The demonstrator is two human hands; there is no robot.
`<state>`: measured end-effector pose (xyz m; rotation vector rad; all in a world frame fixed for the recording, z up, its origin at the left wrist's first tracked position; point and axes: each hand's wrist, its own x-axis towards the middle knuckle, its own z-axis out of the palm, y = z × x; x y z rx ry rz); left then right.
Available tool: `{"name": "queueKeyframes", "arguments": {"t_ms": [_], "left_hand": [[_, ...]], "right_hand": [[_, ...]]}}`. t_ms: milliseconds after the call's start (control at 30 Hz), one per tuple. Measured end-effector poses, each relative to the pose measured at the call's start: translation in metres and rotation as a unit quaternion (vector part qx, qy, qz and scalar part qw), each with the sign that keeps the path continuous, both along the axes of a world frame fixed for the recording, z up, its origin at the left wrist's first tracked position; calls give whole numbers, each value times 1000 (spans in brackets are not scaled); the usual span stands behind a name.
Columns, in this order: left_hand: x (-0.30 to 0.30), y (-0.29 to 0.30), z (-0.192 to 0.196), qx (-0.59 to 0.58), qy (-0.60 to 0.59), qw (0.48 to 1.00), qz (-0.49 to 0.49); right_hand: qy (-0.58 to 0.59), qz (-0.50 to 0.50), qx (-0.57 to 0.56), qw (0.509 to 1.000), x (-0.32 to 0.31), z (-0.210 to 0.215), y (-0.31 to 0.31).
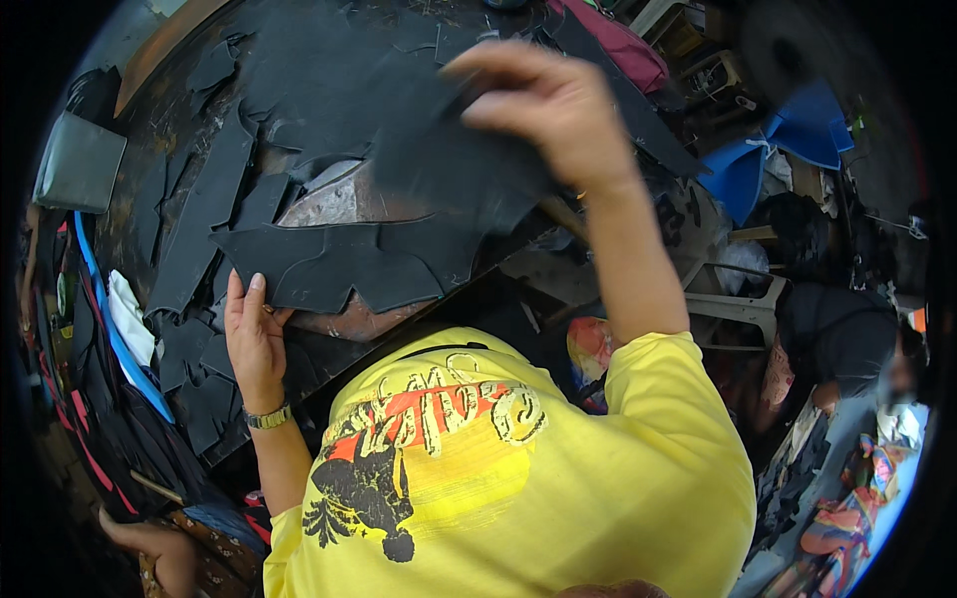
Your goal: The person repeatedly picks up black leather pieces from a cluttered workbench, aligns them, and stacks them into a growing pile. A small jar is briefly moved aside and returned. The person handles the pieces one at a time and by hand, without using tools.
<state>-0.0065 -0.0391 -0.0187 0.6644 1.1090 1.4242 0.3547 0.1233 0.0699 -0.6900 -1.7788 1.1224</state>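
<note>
My left hand (256,329) pinches the near left edge of a cut black sheet (344,261), with the thumb on top and a watch at the wrist. The sheet has notched, curved edges and lies over the front of a worn work table (329,204). My right hand (543,105) is raised above the table and blurred by motion, its thumb and fingers curved. A smeared dark part of sheet material (429,149) shows at those fingertips, and the hand looks closed on it. Where that part joins the sheet in my left hand is too blurred to tell.
Several black offcuts (209,214) cover the table's left side. A grey box (80,159) stands at the far left. To the right are a maroon bag (623,45), a blue curved object (812,125), a plastic chair (733,304) and another person (842,339). Another person's limb (159,548) shows lower left.
</note>
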Motion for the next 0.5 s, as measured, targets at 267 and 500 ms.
{"name": "queueKeyframes", "arguments": {"t_ms": [267, 500], "left_hand": [[0, -2, 6, 9, -38, 999, 8], [-1, -4, -4, -23, 23, 999, 42]], "right_hand": [[-207, 46, 15, 977, -94, -54, -28], [-184, 40, -62, 980, -86, -53, -28]]}}
